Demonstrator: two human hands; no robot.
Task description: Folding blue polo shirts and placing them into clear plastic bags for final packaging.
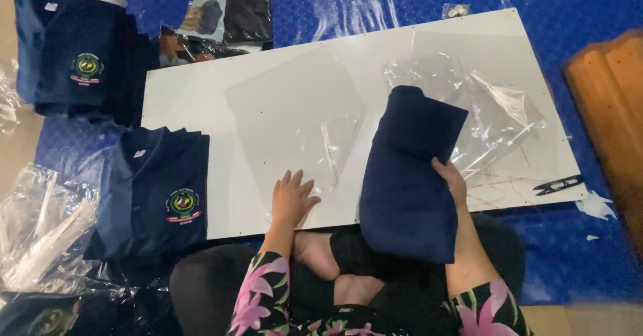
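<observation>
Nearest me, my crossed legs sit at the near edge of a white board [201, 95] laid on the blue floor mat [576, 15]. My right hand [450, 179] is closed on the folded navy garment [408, 175], thumb on top, holding it up over the board's near right part. My left hand [292, 199] lies flat, fingers spread, on a clear plastic bag [295, 118] at the board's middle. Another crumpled clear bag [489, 118] lies beyond the garment. Black snips [557, 185] rest at the near right corner. Stacked navy polo shirts [157, 189] lie off the left edge.
</observation>
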